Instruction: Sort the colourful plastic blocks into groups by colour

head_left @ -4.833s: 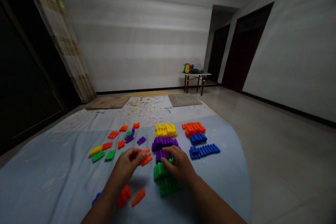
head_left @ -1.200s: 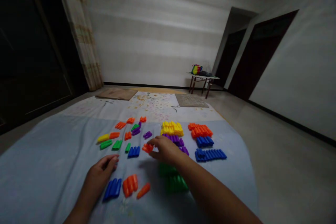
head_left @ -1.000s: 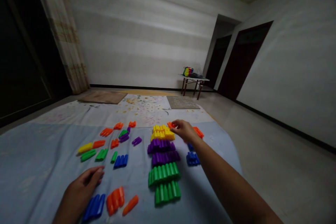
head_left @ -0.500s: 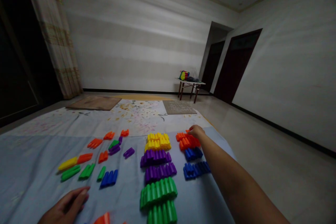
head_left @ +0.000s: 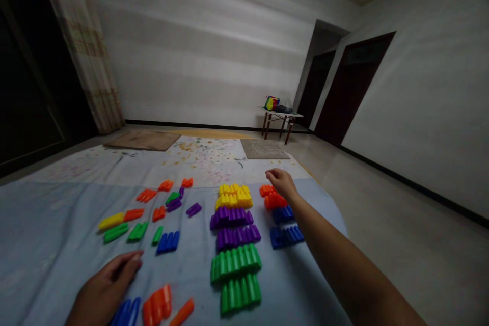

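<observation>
My left hand (head_left: 107,285) is low on the left over the cloth, loosely open with thumb and fingers extended close together. Nothing shows in it. Beside it are blue tube-like plastic pieces (head_left: 128,311) and orange ones (head_left: 157,305). My right hand (head_left: 281,182) is reached out just above the far end of an orange row (head_left: 274,199), fingers bent but apart, with no piece visible in them. Dark blue rows (head_left: 286,235) lie below, partly hidden by my forearm. Yellow (head_left: 234,196), purple (head_left: 239,237) and green rows (head_left: 240,293) form a column in the middle.
Loose orange (head_left: 146,195), yellow (head_left: 110,221), green (head_left: 137,232), purple (head_left: 194,209) and blue pieces (head_left: 168,242) are scattered on the left of the cloth (head_left: 198,275). Two mats (head_left: 143,140) lie at its far edge. A small table (head_left: 280,111) stands by the wall.
My right hand has lifted off the far orange pieces. The view has tilted down, bringing the near blue and orange pieces into sight. The left hand stays low on the left.
</observation>
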A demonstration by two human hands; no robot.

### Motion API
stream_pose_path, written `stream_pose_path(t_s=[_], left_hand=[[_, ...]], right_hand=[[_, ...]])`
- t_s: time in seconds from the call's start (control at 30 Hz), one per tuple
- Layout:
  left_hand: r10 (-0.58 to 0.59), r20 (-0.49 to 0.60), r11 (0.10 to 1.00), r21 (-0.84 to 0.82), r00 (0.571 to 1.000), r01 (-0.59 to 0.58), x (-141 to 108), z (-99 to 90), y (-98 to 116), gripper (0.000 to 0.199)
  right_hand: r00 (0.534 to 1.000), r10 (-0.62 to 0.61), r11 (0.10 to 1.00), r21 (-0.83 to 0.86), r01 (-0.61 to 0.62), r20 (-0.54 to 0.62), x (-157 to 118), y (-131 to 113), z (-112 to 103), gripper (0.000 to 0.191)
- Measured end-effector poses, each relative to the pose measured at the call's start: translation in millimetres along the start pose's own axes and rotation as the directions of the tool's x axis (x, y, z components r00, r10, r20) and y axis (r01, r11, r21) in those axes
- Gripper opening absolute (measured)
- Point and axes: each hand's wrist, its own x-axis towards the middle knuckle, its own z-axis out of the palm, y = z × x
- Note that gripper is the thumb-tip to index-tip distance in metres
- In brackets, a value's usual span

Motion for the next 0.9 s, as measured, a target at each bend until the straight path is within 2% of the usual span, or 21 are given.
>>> stream_pose_path(t_s=[0.07,0.13,0.23,0.33,0.47,0.63,0.67,0.7,0.73,0.77,0.83,0.87,0.9], left_hand=[[-0.053,0.082,0.998,-0.042,0.995,0.056,-10,-9.1,19,0.038],[-0.06,0.092,0.993,-0.099,0.994,0.069,-18,-13.2,33,0.042],[-0.053,0.1,0.984,-0.164,0.994,0.069,-24,-12.5,38,0.045],[-0.054,0.096,0.976,-0.204,0.994,0.073,-27,-10.6,36,0.044],[-0.048,0.089,0.97,-0.232,0.995,0.067,-28,-10.7,35,0.043],[-0.05,0.097,0.964,-0.254,0.994,0.073,-26,-12.2,35,0.043],[-0.056,0.101,0.964,-0.254,0.993,0.08,-26,-12.4,34,0.043],[-0.061,0.106,0.964,-0.251,0.992,0.086,-24,-12.6,33,0.044],[-0.065,0.113,0.965,-0.247,0.991,0.092,-23,-12.7,32,0.044],[-0.066,0.119,0.966,-0.242,0.991,0.093,-22,-12.8,31,0.044],[-0.06,0.13,0.971,-0.223,0.99,0.088,-19,-13.1,31,0.044],[-0.057,0.133,0.975,-0.208,0.989,0.084,-17,-13.3,31,0.044],[-0.056,0.135,0.978,-0.19,0.989,0.081,-16,-13.6,31,0.044]], right_hand=[[0.992,-0.111,0.99,0.094,0.105,0.058,-28,-27,15,0.025],[0.96,-0.237,0.96,0.188,0.208,0.148,-61,-55,31,0.022],[0.807,-0.513,0.848,0.318,0.423,0.294,-112,-95,51,0.021],[0.656,-0.636,0.772,0.318,0.551,0.406,-148,-128,65,0.024],[0.49,-0.688,0.676,0.229,0.7,0.535,-164,-154,82,0.036],[0.286,-0.701,0.545,0.232,0.806,0.654,-161,-166,103,0.041],[0.258,-0.687,0.528,0.223,0.82,0.679,-160,-166,106,0.04],[0.253,-0.669,0.526,0.205,0.825,0.699,-159,-166,108,0.04],[0.275,-0.651,0.541,0.179,0.822,0.707,-159,-166,109,0.042],[0.327,-0.636,0.573,0.144,0.807,0.699,-158,-165,110,0.045],[0.478,-0.599,0.657,0.053,0.752,0.642,-157,-163,111,0.046],[0.537,-0.573,0.689,0.008,0.725,0.619,-156,-162,111,0.043],[0.575,-0.552,0.706,-0.029,0.708,0.604,-155,-161,112,0.039]])
